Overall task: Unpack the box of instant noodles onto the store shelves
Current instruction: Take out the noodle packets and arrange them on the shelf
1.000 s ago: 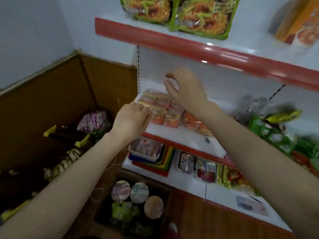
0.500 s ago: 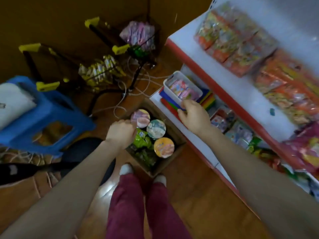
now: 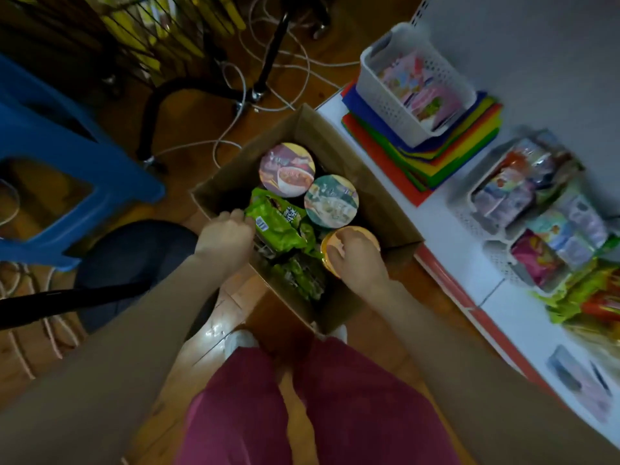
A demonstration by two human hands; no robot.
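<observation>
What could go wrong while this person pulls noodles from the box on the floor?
1. The left hand grips the green plastic noodle packet by its edge only; it may slip or tear.
2. The right hand grasps the round orange-lidded noodle cup from above; the lid could dent or peel.
3. Loose white cables lie on the floor beside the brown cardboard box; a step might snag them.

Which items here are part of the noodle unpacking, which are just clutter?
Job: cardboard box; green noodle packet, gripped by left hand; orange-lidded cup, held by right hand; teal-lidded cup; red-lidded cup; shelf.
Clutter: blue stool; white basket; coloured sheets; cables.
</observation>
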